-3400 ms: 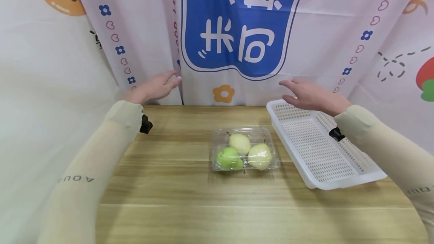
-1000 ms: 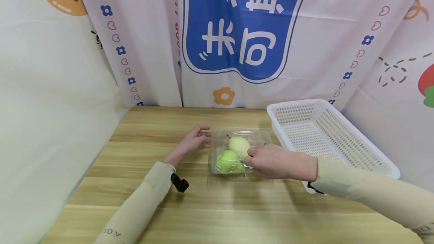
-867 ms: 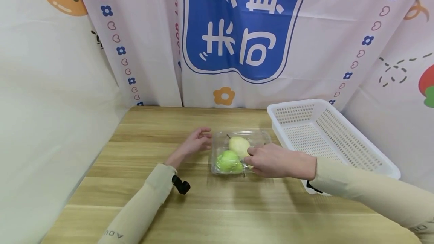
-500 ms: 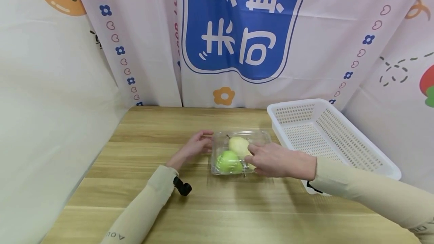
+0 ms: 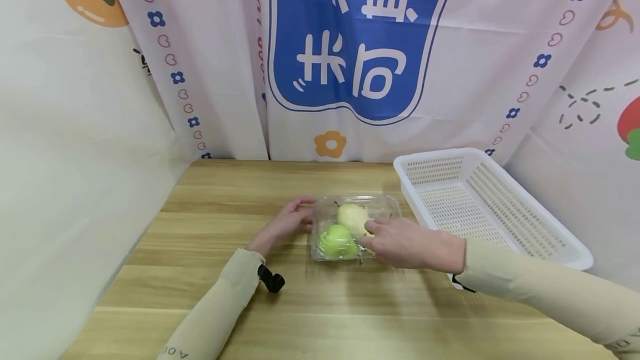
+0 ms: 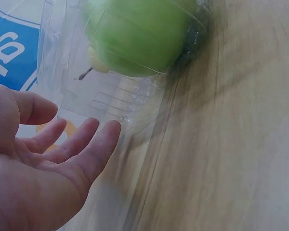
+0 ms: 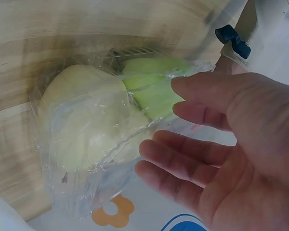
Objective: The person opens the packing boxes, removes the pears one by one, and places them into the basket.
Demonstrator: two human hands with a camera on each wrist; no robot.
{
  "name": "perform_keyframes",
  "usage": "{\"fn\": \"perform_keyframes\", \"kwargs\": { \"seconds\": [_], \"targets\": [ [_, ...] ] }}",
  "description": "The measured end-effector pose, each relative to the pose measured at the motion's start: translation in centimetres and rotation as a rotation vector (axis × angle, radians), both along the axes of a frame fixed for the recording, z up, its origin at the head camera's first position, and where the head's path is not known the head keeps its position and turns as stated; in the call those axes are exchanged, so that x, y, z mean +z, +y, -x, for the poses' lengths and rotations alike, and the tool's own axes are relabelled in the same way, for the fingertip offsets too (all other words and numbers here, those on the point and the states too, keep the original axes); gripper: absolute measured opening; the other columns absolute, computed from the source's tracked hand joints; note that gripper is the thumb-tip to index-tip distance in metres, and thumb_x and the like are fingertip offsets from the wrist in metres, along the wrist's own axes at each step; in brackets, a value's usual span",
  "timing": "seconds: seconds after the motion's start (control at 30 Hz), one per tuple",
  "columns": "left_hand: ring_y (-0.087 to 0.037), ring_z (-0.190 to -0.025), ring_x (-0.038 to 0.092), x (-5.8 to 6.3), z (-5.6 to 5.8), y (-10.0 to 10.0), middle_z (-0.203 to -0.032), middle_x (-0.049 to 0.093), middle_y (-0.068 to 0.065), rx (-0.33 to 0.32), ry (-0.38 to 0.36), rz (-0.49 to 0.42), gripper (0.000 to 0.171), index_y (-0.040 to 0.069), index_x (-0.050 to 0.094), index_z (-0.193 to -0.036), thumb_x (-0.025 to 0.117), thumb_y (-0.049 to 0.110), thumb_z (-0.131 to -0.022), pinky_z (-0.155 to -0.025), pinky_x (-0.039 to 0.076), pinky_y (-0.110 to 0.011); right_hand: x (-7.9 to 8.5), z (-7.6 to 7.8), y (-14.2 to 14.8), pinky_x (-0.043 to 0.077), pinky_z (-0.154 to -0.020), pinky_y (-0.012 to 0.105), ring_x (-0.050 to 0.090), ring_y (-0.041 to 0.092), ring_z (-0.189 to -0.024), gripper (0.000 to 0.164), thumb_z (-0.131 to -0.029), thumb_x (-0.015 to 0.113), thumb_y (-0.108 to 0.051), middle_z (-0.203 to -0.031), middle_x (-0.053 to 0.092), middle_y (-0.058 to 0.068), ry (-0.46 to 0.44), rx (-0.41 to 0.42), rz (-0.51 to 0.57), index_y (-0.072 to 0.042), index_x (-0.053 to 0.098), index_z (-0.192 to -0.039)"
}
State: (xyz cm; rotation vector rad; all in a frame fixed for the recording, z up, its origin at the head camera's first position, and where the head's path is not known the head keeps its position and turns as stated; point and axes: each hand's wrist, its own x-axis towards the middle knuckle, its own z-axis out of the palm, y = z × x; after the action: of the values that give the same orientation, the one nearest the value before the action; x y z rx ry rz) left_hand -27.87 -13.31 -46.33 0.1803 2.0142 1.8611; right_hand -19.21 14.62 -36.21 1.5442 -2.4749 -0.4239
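Note:
A clear plastic clamshell box (image 5: 382,202) sits on the wooden table, lid down. Inside are a green pear (image 5: 336,242) and pale yellow pears (image 5: 353,219); the one on the right is mostly hidden by my right hand in the head view. My left hand (image 5: 286,223) is beside the box's left side, fingers loosely bent; whether the tips touch the plastic, I cannot tell. Over the box's right front part is my right hand (image 5: 406,242). In the right wrist view its fingers are relaxed and slightly apart near the lid, with nothing visibly held.
To the right of the box stands a white perforated plastic basket (image 5: 447,196), partly behind my right sleeve (image 5: 540,276). The wooden table (image 5: 225,182) ends at a printed cloth backdrop (image 5: 225,99). Cloth also hangs at both sides.
Both hands have come down from near the backdrop, the right to over the box, the left to its left side. Over the last second, the left has edged closer; the right has barely moved.

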Motion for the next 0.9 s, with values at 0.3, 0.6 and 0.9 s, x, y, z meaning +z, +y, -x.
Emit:
{"fn": "perform_keyframes", "kwargs": {
  "seconds": [0.3,0.6,0.9],
  "targets": [
    [-0.026,-0.112,0.062,-0.7,0.1,0.0,-0.136,0.05,-0.018,0.03,-0.06,-0.072,0.04,0.006,0.043,-0.141,0.048,0.013,-0.102,-0.098,0.054,-0.038,-0.5,-0.2,-0.5,0.038,-0.04,0.02,0.048,0.015,-0.073,0.024,-0.075,0.073,-0.002,-0.085,0.055,0.003,0.04,-0.016,-0.046,-0.019,0.066,-0.092],
    [-0.026,-0.119,0.056,-1.2,0.0,-0.4,-0.139,0.047,-0.018,-0.025,-0.053,-0.092,0.045,0.008,0.04,-0.143,0.052,0.009,-0.1,-0.103,0.05,-0.04,-1.1,-0.3,-0.5,0.036,-0.04,0.018,0.045,0.014,-0.07,0.026,-0.07,0.08,-0.009,-0.089,0.053,0.003,0.123,0.025,-0.075,-0.016,0.066,-0.091],
    [-0.029,-0.125,0.054,-1.0,-0.1,-0.2,-0.143,0.045,-0.017,-0.026,-0.092,-0.13,0.051,0.007,0.037,-0.146,0.054,0.009,-0.098,-0.105,0.048,-0.039,-1.6,-0.4,-0.3,0.035,-0.041,0.018,0.044,0.014,-0.069,0.026,-0.068,0.08,-0.01,-0.087,0.053,0.003,0.145,0.034,-0.041,-0.015,0.064,-0.088]
  ]
}}
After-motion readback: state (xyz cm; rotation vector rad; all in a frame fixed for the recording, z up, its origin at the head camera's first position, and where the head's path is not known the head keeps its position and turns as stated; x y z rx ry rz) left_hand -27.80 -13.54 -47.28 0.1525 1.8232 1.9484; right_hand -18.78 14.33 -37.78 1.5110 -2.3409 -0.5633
